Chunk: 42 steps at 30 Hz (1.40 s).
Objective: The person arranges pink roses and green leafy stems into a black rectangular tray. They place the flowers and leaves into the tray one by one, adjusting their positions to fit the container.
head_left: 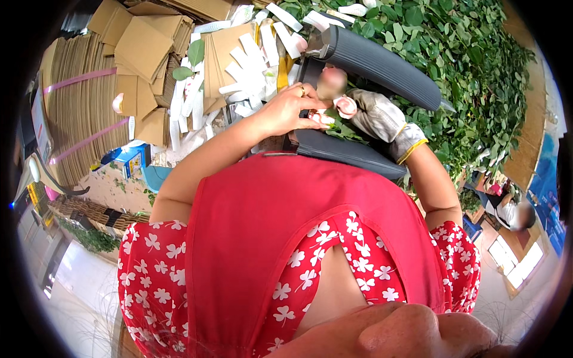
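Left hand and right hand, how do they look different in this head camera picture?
The left hand is bare, with a ring on one finger; the right hand wears a stained pale glove. The right hand has a yellow band at its cuff, while the left hand's wrist shows none. Both are close to the pink rose.

Bright, pale floor (83, 298) at lower left and right, blue surface (547, 185) far right

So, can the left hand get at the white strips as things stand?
Probably yes: the white strips lie just beyond the left hand, nothing visibly blocking the way. It's at the roses, so would likely leave those first.
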Each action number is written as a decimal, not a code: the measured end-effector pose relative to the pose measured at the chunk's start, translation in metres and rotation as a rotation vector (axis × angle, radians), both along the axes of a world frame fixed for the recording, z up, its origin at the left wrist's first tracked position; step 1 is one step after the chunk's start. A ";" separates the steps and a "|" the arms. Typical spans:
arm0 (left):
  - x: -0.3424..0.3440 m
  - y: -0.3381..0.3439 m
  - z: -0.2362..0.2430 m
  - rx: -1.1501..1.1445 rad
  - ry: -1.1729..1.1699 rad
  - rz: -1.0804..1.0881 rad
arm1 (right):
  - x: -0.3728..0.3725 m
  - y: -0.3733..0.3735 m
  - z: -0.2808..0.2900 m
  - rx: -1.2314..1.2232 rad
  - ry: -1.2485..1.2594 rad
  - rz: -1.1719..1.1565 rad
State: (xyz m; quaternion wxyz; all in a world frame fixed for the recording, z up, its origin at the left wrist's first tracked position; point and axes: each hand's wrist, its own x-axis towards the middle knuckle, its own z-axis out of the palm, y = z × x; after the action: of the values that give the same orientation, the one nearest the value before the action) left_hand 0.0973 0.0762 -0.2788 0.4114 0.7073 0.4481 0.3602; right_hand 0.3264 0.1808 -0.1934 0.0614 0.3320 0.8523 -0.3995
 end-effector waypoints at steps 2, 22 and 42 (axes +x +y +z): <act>0.000 0.001 -0.001 -0.033 -0.011 -0.013 | 0.005 0.000 0.001 -0.120 0.124 -0.056; 0.001 0.007 0.008 -0.090 0.133 0.010 | 0.034 0.004 0.084 -0.305 -0.129 -0.322; 0.006 0.016 0.009 -0.075 0.149 0.007 | -0.019 -0.018 0.007 0.182 -0.214 0.418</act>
State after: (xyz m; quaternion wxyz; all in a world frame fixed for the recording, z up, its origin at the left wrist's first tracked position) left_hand 0.1037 0.0921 -0.2700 0.4019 0.7144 0.4933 0.2910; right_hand 0.3070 0.1625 -0.1861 0.2025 0.1934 0.9234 -0.2624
